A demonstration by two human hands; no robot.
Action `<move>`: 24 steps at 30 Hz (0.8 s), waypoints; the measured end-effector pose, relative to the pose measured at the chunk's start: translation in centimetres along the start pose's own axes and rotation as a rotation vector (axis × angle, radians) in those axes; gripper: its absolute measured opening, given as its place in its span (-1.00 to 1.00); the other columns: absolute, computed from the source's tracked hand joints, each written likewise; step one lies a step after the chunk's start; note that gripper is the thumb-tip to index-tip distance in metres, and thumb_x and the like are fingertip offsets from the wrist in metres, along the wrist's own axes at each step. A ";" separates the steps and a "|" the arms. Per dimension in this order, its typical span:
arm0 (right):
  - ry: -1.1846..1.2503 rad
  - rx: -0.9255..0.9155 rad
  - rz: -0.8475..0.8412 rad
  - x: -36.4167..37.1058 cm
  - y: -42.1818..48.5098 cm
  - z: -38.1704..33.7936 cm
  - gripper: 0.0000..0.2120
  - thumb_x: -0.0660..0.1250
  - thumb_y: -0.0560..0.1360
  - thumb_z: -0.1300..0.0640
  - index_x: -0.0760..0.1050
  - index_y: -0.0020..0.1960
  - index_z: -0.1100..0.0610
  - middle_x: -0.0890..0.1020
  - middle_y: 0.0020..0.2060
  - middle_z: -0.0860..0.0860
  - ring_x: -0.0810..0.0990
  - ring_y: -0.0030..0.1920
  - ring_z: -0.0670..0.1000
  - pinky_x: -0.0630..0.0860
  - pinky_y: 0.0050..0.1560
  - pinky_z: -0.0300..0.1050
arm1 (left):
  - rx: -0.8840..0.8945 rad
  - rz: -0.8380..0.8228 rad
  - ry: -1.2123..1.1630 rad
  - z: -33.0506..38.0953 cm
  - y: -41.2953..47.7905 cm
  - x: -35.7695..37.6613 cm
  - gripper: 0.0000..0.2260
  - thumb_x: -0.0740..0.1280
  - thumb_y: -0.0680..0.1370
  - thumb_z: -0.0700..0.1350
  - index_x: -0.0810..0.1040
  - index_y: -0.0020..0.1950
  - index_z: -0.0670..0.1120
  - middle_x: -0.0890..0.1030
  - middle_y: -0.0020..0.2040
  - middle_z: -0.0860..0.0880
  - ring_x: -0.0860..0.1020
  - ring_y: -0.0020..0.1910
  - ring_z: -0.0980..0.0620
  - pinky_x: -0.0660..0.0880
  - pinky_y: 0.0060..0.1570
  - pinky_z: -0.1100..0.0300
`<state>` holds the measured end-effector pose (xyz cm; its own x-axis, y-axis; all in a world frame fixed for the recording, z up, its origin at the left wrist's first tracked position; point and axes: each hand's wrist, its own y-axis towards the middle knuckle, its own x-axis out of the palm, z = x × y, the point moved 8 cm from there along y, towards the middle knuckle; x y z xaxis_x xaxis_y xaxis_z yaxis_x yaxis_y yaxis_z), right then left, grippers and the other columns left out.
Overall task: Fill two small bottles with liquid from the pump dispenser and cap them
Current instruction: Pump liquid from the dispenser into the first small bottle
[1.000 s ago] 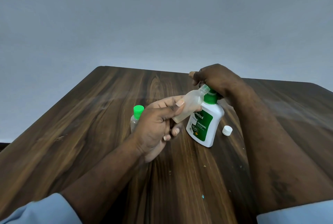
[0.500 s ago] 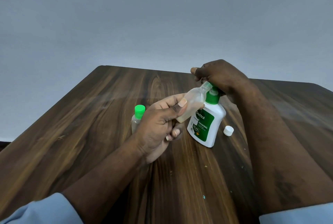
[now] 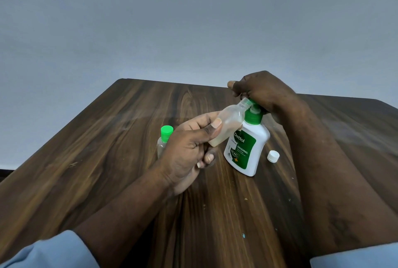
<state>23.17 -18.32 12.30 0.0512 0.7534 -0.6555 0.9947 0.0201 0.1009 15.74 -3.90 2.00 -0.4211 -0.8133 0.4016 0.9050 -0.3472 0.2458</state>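
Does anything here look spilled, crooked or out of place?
No spill shows. A small white cap lies loose on the dark wooden table beside the white-and-green pump dispenser; it likely belongs to the uncapped clear plastic bottle the left hand holds tilted at the spout.

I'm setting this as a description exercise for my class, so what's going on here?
A person is filling a bottle. The left hand holds the open bottle tilted, its mouth at the spout of the dispenser; a little pale liquid sits in its bottom. The right hand curls over the pump head. A white cap lies on the table right of the dispenser, and a green-capped bottle stands behind the left hand.
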 end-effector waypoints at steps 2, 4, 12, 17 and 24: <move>-0.011 -0.001 -0.009 0.1 -0.1 -0.1 -0.70 0.42 0.60 -0.03 0.58 -0.23 0.11 0.55 -0.32 0.01 0.47 -0.32 0.03 0.41 -0.23 -0.10 | -0.003 0.011 0.004 0.0 0.0 0.0 -0.61 0.32 0.60 -0.07 0.57 0.40 -0.17 0.64 -0.01 -0.20 0.35 -0.54 0.17 0.23 -0.56 0.30; -0.014 0.003 -0.010 0.2 -0.1 -0.1 -0.71 0.42 0.60 0.00 0.57 -0.26 0.11 0.59 -0.27 0.04 0.48 -0.29 0.05 0.41 -0.22 -0.08 | -0.002 0.017 0.007 0.1 -0.1 0.0 -0.61 0.32 0.59 -0.07 0.57 0.40 -0.18 0.62 0.01 -0.23 0.35 -0.55 0.17 0.23 -0.56 0.30; 0.000 0.020 -0.016 0.7 -0.2 0.4 -0.71 0.42 0.58 0.02 0.59 -0.29 0.09 0.57 -0.33 0.01 0.48 -0.27 0.05 0.44 -0.10 -0.01 | -0.018 0.045 0.010 0.0 -0.2 -0.2 -0.67 0.29 0.67 -0.14 0.54 0.41 -0.22 0.65 -0.07 -0.18 0.34 -0.53 0.17 0.27 -0.58 0.34; -0.018 -0.003 -0.018 0.6 -0.1 0.2 -0.68 0.42 0.59 -0.03 0.59 -0.28 0.10 0.57 -0.32 0.03 0.47 -0.28 0.05 0.44 -0.12 -0.01 | -0.024 0.045 -0.009 0.0 -0.2 -0.1 -0.64 0.33 0.64 -0.12 0.55 0.40 -0.22 0.66 -0.01 -0.21 0.35 -0.54 0.17 0.27 -0.58 0.34; 0.002 -0.019 0.004 0.1 -0.3 -0.3 -0.73 0.42 0.57 0.05 0.56 -0.28 0.10 0.64 -0.20 0.06 0.49 -0.29 0.04 0.42 -0.22 -0.07 | -0.008 0.014 -0.015 0.5 -0.2 0.4 -0.58 0.31 0.59 -0.08 0.53 0.42 -0.21 0.48 0.31 -0.49 0.36 -0.53 0.16 0.25 -0.56 0.32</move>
<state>22.83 -18.02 12.42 0.0548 0.7546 -0.6538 0.9926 0.0297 0.1175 15.34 -3.91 2.58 -0.4093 -0.8108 0.4184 0.9112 -0.3395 0.2333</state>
